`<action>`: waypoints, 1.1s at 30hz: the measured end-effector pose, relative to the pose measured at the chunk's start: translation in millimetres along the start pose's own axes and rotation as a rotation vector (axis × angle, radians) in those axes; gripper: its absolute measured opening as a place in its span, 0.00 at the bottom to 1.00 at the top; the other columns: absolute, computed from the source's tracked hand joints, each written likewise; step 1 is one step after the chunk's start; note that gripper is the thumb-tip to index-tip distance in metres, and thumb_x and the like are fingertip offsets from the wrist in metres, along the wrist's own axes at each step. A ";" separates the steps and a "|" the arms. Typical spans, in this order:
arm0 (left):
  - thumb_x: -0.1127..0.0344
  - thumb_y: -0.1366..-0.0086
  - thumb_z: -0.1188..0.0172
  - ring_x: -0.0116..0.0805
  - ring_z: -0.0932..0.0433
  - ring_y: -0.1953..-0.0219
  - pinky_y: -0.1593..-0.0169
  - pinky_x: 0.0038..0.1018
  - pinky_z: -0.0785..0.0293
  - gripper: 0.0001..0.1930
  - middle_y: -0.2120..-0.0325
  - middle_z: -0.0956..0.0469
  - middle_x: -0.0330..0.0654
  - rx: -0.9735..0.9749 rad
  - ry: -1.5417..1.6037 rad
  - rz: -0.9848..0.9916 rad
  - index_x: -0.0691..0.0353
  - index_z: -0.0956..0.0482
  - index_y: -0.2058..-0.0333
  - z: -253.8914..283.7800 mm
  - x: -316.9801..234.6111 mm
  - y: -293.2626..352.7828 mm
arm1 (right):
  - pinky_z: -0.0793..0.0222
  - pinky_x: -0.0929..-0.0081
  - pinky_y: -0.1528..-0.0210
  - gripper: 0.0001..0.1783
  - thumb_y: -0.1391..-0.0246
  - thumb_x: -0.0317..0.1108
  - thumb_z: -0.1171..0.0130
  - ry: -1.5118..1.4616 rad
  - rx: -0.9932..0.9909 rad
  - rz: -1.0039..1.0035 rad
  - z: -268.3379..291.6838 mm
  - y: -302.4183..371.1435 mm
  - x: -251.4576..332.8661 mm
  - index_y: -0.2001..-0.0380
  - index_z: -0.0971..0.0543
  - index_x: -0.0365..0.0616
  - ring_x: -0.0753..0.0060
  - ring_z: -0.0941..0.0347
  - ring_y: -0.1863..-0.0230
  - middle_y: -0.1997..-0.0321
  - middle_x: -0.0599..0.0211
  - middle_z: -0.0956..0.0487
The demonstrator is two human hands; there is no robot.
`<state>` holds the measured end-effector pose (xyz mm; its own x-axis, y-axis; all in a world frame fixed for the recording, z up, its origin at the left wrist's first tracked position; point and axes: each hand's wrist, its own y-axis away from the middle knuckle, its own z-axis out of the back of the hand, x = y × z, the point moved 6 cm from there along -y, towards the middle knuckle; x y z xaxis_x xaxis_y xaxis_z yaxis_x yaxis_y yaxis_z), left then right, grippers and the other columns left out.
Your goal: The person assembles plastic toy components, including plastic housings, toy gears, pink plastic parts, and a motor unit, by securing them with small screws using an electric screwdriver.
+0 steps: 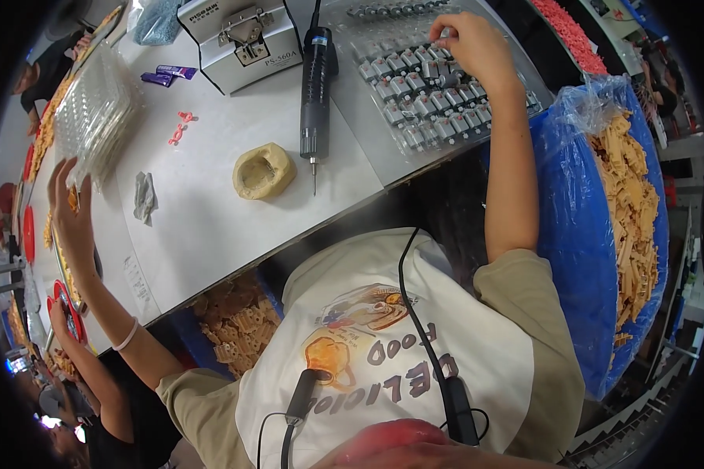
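Observation:
My right hand point(475, 48) is over a clear blister tray point(403, 160) of small silver motors point(426, 102) at the far right of the table. Its fingers are curled and drawn together at the tray's far rows; whatever is between the fingertips is hidden. At the table's left edge my left hand point(72, 207) is raised with fingers stretched apart, close to a stack of clear plastic trays point(94, 109). A small orange piece shows beside its fingers. Between the hands, a black electric screwdriver point(315, 94) points toward me, with a hollowed tan block point(262, 172) left of its tip.
A screw feeder point(250, 66) stands at the back. Pink parts point(181, 129), purple packets point(168, 74) and crumpled paper point(144, 197) lie on the left. Bins of tan plastic parts point(630, 219) stand at right and below the table. A co-worker's hand point(64, 322) is lower left.

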<state>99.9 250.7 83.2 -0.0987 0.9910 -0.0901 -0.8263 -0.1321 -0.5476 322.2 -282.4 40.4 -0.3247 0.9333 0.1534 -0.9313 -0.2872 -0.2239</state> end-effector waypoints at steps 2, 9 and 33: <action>0.62 0.30 0.39 0.43 0.28 0.38 0.36 0.38 0.30 0.16 0.39 0.28 0.44 0.018 0.036 -0.064 0.54 0.21 0.45 -4.5 -14.9 -8.6 | 0.28 0.61 0.58 0.06 0.45 0.30 0.38 -0.017 -0.234 0.082 10.1 0.9 2.1 0.64 0.18 0.54 0.60 0.22 0.59 0.64 0.68 0.20; 0.67 0.34 0.37 0.45 0.28 0.38 0.37 0.39 0.28 0.17 0.39 0.27 0.42 0.132 0.145 -0.308 0.56 0.21 0.47 -23.5 -117.6 -2.9 | 0.28 0.61 0.62 0.07 0.52 0.27 0.35 -0.022 -0.528 0.109 56.1 52.9 21.6 0.69 0.22 0.42 0.51 0.24 0.69 0.71 0.52 0.22; 0.78 0.40 0.37 0.47 0.26 0.41 0.39 0.41 0.29 0.14 0.44 0.24 0.49 0.293 0.489 -0.037 0.63 0.18 0.55 -48.8 -175.9 90.6 | 0.28 0.63 0.60 0.09 0.54 0.19 0.44 0.026 -0.080 0.121 36.9 125.4 58.7 0.68 0.23 0.42 0.58 0.27 0.61 0.67 0.65 0.26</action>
<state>69.5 63.5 8.8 0.1443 0.8608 -0.4881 -0.9503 -0.0170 -0.3108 180.3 -271.5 56.9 -0.4285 0.8985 0.0954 -0.8690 -0.3809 -0.3159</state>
